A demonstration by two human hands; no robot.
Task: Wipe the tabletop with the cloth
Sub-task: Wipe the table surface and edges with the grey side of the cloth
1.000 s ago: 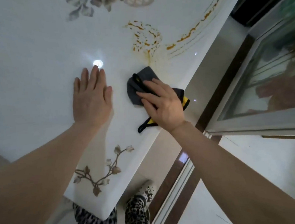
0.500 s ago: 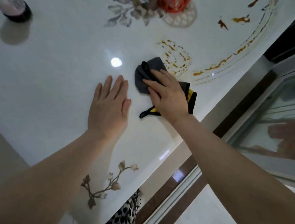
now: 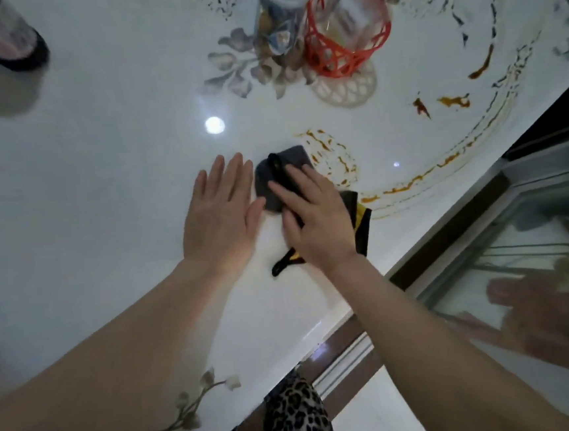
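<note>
A glossy white tabletop (image 3: 94, 183) with printed grey flowers fills most of the view. A dark grey cloth (image 3: 270, 182) with black and yellow trim lies on it, pressed flat under my right hand (image 3: 314, 218). My left hand (image 3: 219, 217) rests palm down on the table just left of the cloth, fingers apart, its thumb close to the cloth's edge. Brown-orange sauce smears (image 3: 329, 153) sit just beyond the cloth, and more streaks (image 3: 450, 158) curve off to the right.
A red openwork basket (image 3: 344, 55) with bottles stands at the back, a jar (image 3: 279, 19) beside it. A dark-based container (image 3: 9, 36) is at the back left. The table edge (image 3: 320, 329) runs diagonally on the right, with a glass cabinet (image 3: 521, 263) beyond it.
My right hand has slid the cloth leftward, closing the gap to my left hand. The view has tilted up, showing more of the basket and the far table.
</note>
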